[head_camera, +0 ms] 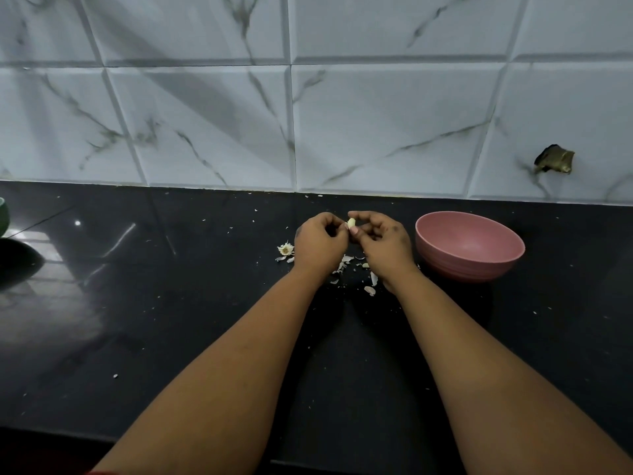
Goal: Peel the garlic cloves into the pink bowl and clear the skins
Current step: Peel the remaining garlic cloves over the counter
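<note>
Pinched between the curled fingers of the left hand [320, 243] and the right hand [383, 240] is a garlic clove [351, 222], held above the black counter [171, 320]. Just right of the right hand, the pink bowl [470, 246] is seen standing on the counter. Garlic skins [373, 278] are scattered beneath the hands, and a garlic root end [285, 249] lies left of them.
</note>
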The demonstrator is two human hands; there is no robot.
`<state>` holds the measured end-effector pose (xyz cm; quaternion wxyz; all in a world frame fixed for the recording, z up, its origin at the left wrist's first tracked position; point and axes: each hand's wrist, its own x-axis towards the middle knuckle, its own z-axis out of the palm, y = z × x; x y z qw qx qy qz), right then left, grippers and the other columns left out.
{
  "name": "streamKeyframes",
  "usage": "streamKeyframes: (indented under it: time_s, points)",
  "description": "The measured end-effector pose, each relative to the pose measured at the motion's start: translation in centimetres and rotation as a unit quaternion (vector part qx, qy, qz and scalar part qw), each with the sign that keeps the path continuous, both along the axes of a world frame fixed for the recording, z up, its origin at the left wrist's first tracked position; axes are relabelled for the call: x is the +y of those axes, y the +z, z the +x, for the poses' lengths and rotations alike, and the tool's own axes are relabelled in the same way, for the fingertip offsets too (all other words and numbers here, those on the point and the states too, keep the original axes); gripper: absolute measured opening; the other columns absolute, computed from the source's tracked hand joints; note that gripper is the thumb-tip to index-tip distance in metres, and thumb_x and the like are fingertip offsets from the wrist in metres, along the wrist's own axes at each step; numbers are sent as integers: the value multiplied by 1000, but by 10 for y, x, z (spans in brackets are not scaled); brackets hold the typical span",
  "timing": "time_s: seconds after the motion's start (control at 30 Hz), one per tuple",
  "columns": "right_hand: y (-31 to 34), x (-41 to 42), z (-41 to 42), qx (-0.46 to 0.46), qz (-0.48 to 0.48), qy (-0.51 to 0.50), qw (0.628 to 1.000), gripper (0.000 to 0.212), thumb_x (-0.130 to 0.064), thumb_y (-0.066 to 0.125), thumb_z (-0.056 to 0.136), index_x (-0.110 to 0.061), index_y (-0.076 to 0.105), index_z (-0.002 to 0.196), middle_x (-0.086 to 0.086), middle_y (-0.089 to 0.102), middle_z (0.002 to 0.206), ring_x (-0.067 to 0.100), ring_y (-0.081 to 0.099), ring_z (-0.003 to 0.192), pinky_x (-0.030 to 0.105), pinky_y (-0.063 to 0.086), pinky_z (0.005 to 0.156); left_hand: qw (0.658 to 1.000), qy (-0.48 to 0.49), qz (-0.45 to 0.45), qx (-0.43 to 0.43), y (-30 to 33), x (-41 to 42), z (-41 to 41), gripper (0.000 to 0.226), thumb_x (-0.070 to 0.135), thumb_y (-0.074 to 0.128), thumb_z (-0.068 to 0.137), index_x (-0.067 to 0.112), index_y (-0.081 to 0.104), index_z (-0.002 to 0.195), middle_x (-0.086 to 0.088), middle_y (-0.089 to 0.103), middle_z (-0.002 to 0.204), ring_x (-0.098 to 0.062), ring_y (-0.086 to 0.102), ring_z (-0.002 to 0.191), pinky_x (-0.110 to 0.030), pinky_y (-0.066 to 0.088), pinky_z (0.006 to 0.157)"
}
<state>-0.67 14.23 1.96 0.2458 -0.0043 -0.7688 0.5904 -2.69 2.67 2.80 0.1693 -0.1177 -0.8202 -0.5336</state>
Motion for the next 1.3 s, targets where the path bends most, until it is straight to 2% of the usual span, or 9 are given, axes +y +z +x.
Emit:
streamKeyframes:
  time_s: [0.17, 0.27, 0.37, 0.53, 0.63, 0.73, 0.87, 1.0, 1.3]
  points:
    - [6, -5, 7, -15, -178, 82, 981, 23, 2, 60, 91, -10, 65, 109, 8, 67, 78, 8, 66, 69, 20, 53, 65, 1000, -10, 3, -19, 2, 0, 1, 11, 20, 58, 91, 16, 61, 82, -4, 67, 77, -15, 56, 68, -30, 46, 66]
    - [6, -5, 6, -18, -236, 109, 966, 22, 3, 58, 91, -14, 65, 103, 7, 67, 78, 9, 62, 68, 20, 50, 67, 989, -46, 104, -93, 7, 1, 1, 20, 19, 53, 90, 20, 60, 71, -2, 60, 69, -15, 50, 64, -32, 42, 62]
    - [6, -4, 5, -20, -235, 109, 966, 24, 3, 58, 91, -18, 66, 99, 6, 69, 79, 10, 62, 71, 21, 49, 69, 969, -44, 198, -143, 9, 0, 1, 27, 19, 48, 88, 15, 48, 61, 1, 40, 57, -19, 38, 59, -33, 33, 58]
    - [7, -4, 3, -17, -262, 99, 960, 22, 0, 53, 95, -16, 66, 100, 7, 70, 82, 11, 62, 72, 21, 50, 70, 997, 19, 61, -52, 4, -6, -4, 33, 16, 63, 80, 15, 40, 56, 4, 36, 51, -15, 33, 52, -27, 32, 54]
    - [6, -4, 4, -22, -261, 92, 961, 19, -1, 56, 94, -17, 66, 99, 7, 69, 84, 11, 62, 72, 21, 51, 70, 999, 21, 28, -37, 3, -6, -5, 16, 2, 56, 77, 18, 54, 76, 4, 57, 74, -17, 53, 70, -31, 47, 68]
    - [5, -4, 4, -30, -242, 82, 966, 22, 1, 61, 90, -18, 67, 99, 7, 67, 82, 11, 60, 73, 20, 50, 69, 998, -6, 28, -49, -1, -2, -7, 25, -3, 49, 87, 12, 60, 103, -5, 65, 104, -21, 61, 98, -39, 51, 90]
    - [6, -5, 3, -29, -248, 79, 965, 23, 4, 58, 91, -13, 66, 105, 8, 67, 83, 10, 60, 72, 18, 50, 68, 999, -3, 44, -24, -2, 1, -3, 6, 17, 60, 93, 15, 63, 98, 4, 66, 85, -14, 63, 84, -30, 51, 78]
    - [6, -3, 1, -28, -248, 73, 966, 24, 2, 56, 92, -15, 67, 106, 5, 66, 83, 8, 59, 73, 17, 49, 68, 998, -3, 56, -26, -2, 0, -3, 20, 37, 69, 87, 17, 68, 89, 10, 64, 74, -2, 57, 67, -17, 47, 64]
    - [10, -9, 3, -22, -261, 108, 959, 28, 4, 47, 97, -15, 67, 103, 1, 68, 90, 5, 59, 73, 16, 49, 69, 947, -119, 269, -128, 0, 4, 0, 10, 9, 72, 85, 2, 72, 92, -6, 69, 79, -7, 62, 68, -14, 48, 61]
